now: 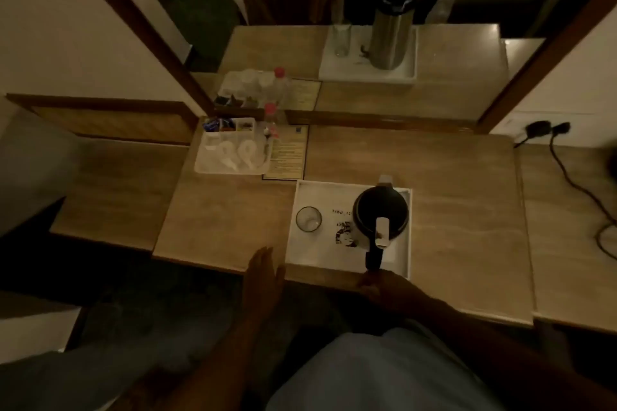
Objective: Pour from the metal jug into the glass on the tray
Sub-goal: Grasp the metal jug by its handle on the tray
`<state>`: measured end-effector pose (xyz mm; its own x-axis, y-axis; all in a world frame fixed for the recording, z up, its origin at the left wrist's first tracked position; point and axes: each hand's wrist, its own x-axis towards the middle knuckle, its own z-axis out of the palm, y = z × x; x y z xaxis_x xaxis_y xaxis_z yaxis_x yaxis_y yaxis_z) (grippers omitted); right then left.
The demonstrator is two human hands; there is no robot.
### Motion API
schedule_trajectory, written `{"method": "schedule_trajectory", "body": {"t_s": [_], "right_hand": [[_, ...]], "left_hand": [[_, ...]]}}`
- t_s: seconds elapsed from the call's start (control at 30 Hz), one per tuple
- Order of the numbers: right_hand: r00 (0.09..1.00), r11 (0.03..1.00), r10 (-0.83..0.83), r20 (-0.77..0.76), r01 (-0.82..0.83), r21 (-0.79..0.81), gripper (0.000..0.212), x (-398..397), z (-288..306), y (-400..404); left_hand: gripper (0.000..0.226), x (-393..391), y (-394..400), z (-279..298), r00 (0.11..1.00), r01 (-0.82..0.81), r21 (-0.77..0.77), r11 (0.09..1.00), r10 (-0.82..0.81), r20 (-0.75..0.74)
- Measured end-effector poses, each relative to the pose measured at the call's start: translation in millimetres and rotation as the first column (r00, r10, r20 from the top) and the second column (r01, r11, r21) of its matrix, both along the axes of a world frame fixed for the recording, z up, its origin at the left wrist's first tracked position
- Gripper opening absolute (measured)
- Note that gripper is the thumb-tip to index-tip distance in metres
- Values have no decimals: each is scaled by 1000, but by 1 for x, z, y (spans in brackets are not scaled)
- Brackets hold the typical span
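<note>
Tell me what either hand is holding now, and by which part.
Nothing is held. The right hand sits just short of the metal jug handle; the left hand hovers open at the desk edge.

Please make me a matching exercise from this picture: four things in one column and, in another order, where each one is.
Things:
1. glass
2. metal jug
3. left hand
4. red-capped bottle

Places:
A. by the mirror, beside the sachet tray
B. left part of the white tray
C. open, at the table's front edge, left of the white tray
D. right part of the white tray, handle toward the person

Pairs: 1-B, 2-D, 3-C, 4-A
</note>
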<state>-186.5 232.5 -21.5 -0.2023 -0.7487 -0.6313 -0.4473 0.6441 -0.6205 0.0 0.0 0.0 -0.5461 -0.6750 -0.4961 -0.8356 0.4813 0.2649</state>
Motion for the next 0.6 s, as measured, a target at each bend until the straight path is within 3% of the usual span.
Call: {"method": "schedule_trajectory", "body": {"t_s": [0.17, 0.33, 0.43, 0.53, 0.6], "right_hand": [[945, 954, -300, -130, 295, -61, 26, -8, -3, 12], [732, 787, -611, -299, 525, -324, 11, -4, -5, 8], [583, 608, -790, -191, 706, -362, 18, 0, 1, -3], [375, 319, -920, 114, 885, -339, 31, 8, 8, -16], [296, 223, -911, 288, 939, -261, 42, 15, 12, -28]], "left_hand": [[54, -19, -28, -9, 998, 22, -53, 998, -19, 65], [62, -34, -58, -22, 986, 146, -37, 989, -143, 84], [69, -41, -77, -29, 959, 264, -35, 964, -258, 117], [80, -49, -96, -35, 939, 315, -43, 948, -304, 160], [89, -53, -107, -40, 944, 291, 1, 957, -288, 163]]}}
